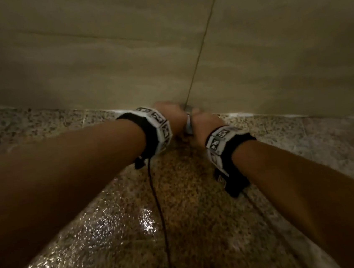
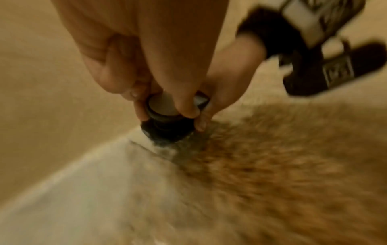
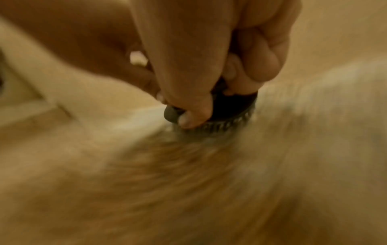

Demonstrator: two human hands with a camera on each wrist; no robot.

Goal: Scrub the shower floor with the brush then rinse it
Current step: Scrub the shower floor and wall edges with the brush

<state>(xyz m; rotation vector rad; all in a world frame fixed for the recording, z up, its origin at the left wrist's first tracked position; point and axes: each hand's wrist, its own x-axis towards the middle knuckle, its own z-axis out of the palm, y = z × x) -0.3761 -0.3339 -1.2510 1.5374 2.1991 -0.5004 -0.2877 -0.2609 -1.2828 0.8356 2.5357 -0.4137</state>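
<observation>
The left hand (image 1: 170, 114) reached down to the far edge of the shower floor (image 1: 181, 220), where the speckled stone met the tiled wall (image 1: 98, 54), and its fingers (image 2: 184, 106) were curled round the top of the brush (image 2: 165, 122). In the left wrist view the thumb and fingertips pinched a pale round cap and the dark collar beneath it. The brush stood roughly upright, its long axis running from the hands down to the floor, with the dark round head pointing downward and the bristles pressed against the stone right at the foot of the wall, near a vertical grout line (image 1: 203, 39). The right hand (image 1: 206, 126) came in from the other side, touching the left, and also clamped on the brush: in the right wrist view its fingers (image 3: 192, 114) wrapped over the dark head (image 3: 232, 107), one fingertip reaching down to the rim just above the bristles. In the head view only a small grey part of the brush (image 1: 189, 122) showed between the two hands. The floor nearer the person was wet and glistening. Both wrists wore black bands with white marker tags, and a thin black cable (image 1: 157, 201) hung from the left band across the floor. The wrist views were blurred, so finer detail of the bristles could not be told. No container was visible.
</observation>
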